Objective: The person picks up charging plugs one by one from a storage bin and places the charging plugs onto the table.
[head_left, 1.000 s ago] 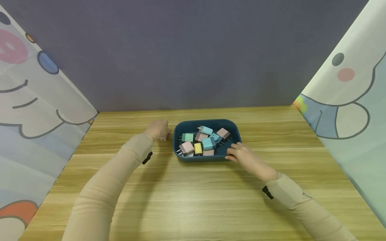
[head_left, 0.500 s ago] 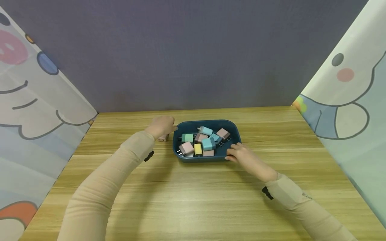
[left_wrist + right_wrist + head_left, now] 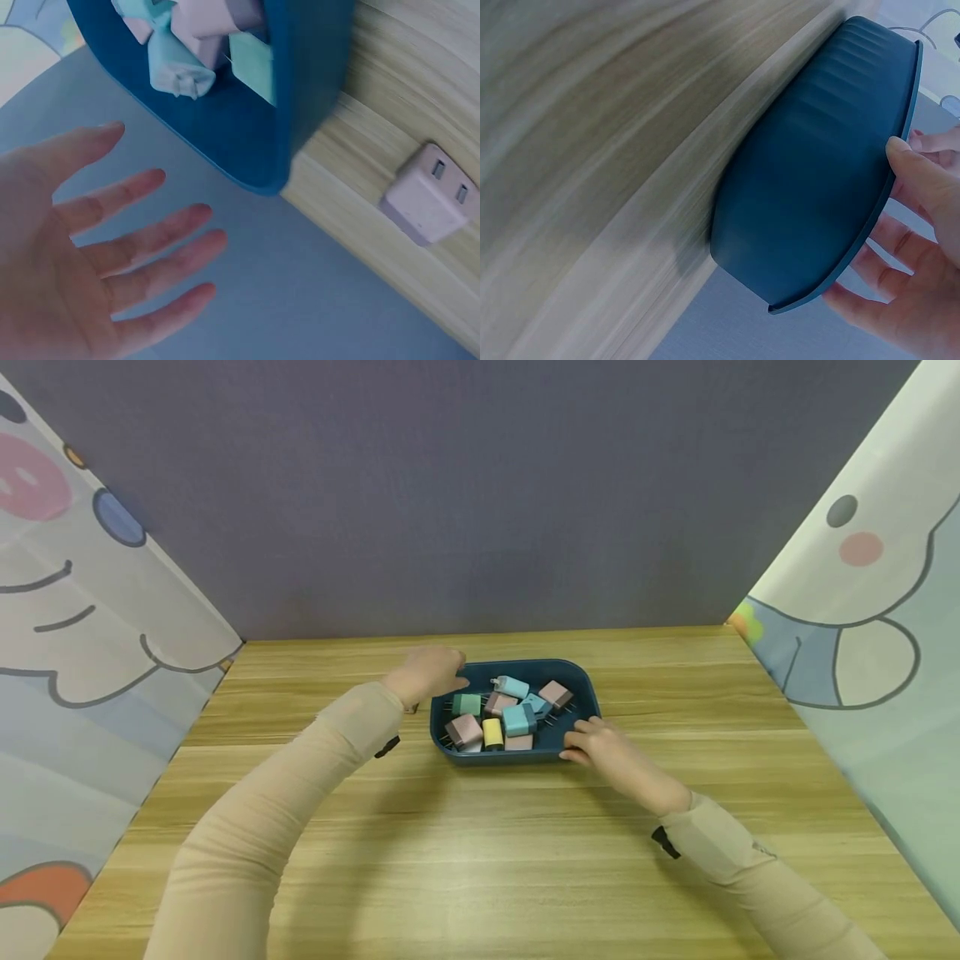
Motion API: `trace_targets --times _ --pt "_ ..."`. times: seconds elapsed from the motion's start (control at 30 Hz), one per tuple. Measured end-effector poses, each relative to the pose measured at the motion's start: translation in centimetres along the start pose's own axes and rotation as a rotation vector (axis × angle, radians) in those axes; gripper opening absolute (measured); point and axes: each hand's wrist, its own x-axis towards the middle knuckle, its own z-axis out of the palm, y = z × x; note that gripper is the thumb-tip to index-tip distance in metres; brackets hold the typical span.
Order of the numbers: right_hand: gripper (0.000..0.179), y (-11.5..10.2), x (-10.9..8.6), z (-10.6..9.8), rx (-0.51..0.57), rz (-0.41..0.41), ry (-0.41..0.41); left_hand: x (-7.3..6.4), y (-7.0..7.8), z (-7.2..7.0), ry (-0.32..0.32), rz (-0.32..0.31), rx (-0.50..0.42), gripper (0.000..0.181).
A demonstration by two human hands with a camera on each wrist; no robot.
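A dark blue plastic bin (image 3: 517, 758) stands on the table, holding several pastel charger plugs, among them a green one (image 3: 467, 704), a yellow one (image 3: 492, 734) and a blue one (image 3: 519, 719). My right hand (image 3: 606, 747) grips the bin's front right rim; in the right wrist view the thumb (image 3: 900, 150) lies on the outer wall, with the fingers over the rim. At the left end, my left hand (image 3: 426, 674) hovers by the rim, fingers spread and holding nothing in the left wrist view. A pink charger plug (image 3: 431, 195) with two ports lies on the table outside the bin, mostly hidden by that hand in the head view.
The wood-grain table (image 3: 480, 860) extends in front of the bin and to both sides. A grey-purple panel (image 3: 480, 502) rises behind it, and cartoon-printed sheets (image 3: 885, 602) flank it left and right.
My left hand has left the pink charger plug on the table and moved right to the bin's left rim. The right hand has stayed on the rim.
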Motion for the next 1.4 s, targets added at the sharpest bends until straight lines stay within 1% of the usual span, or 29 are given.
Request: trace_targets --times 0.13,0.27,0.33,0.47,0.6,0.77,0.83,1.07,1.17,1.4 --pt "0.007 0.0 0.0 0.0 0.004 0.000 0.003 0.1 0.9 0.1 -0.005 0.088 0.022 0.039" --pt "0.007 0.0 0.0 0.1 0.002 0.002 -0.001 0.3 1.6 0.4 -0.033 0.169 0.019 0.038" --pt "0.007 0.0 0.0 0.1 -0.001 0.005 -0.002 0.4 1.8 0.5 -0.050 0.201 0.002 0.037" --pt "0.008 0.1 -0.1 0.2 -0.004 0.002 0.002 0.9 2.4 0.8 -0.077 0.239 -0.043 0.036" --pt "0.008 0.2 -0.1 0.3 -0.003 -0.006 0.016 1.3 3.1 1.0 -0.075 0.277 -0.082 0.035" --pt "0.009 0.2 0.0 0.3 -0.004 -0.011 0.025 1.8 3.9 1.3 -0.053 0.342 -0.066 0.034" --pt "0.009 0.2 0.0 0.3 -0.004 -0.006 0.022 1.9 4.2 1.3 -0.052 0.355 -0.041 0.034" --pt "0.009 0.1 0.0 0.3 -0.006 -0.010 0.026 2.4 5.4 1.4 -0.071 0.346 0.020 0.032" --pt "0.009 0.1 0.0 0.2 -0.006 -0.004 0.016 2.7 5.7 1.7 -0.077 0.353 0.030 0.031" --pt "0.008 0.1 -0.1 0.2 -0.003 -0.002 0.013 3.2 6.7 2.2 -0.100 0.357 0.007 0.036"
